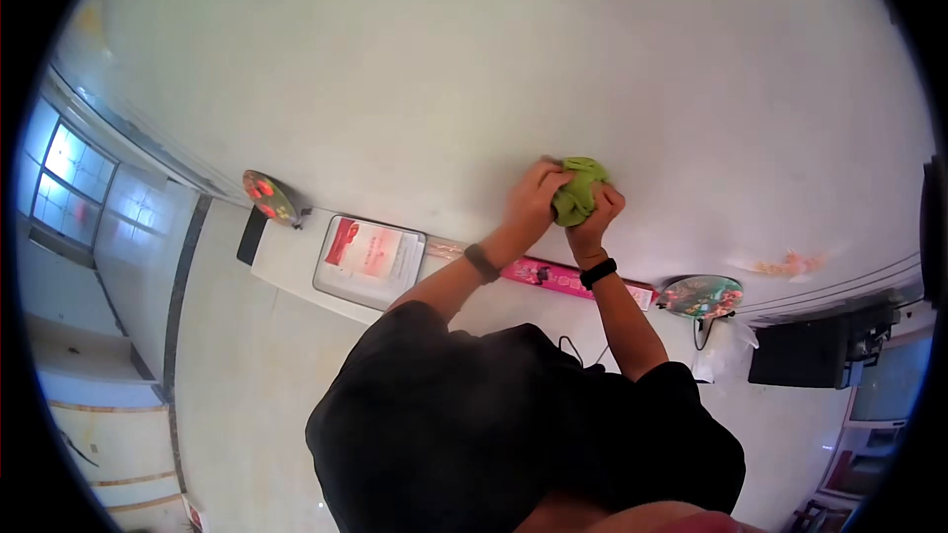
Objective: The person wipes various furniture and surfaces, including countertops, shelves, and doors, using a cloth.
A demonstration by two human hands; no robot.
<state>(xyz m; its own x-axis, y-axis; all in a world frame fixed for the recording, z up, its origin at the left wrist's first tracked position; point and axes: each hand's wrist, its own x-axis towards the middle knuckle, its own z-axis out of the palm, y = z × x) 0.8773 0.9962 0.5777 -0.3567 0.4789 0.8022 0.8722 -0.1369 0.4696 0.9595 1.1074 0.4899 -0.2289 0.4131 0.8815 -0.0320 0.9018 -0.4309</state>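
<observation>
A crumpled green cloth is bunched between my two hands in front of the pale wall. My left hand grips it from the left, its fingers curled over the edge. From below and to the right, my right hand is closed round the same cloth. Dark bands circle both wrists. Whether the cloth presses on the wall or is just off it, I cannot tell.
Below my hands a narrow white ledge carries a clear-lidded box with red and white papers and a long pink box. Round decorated plates stand at left and right. A black appliance is at the far right.
</observation>
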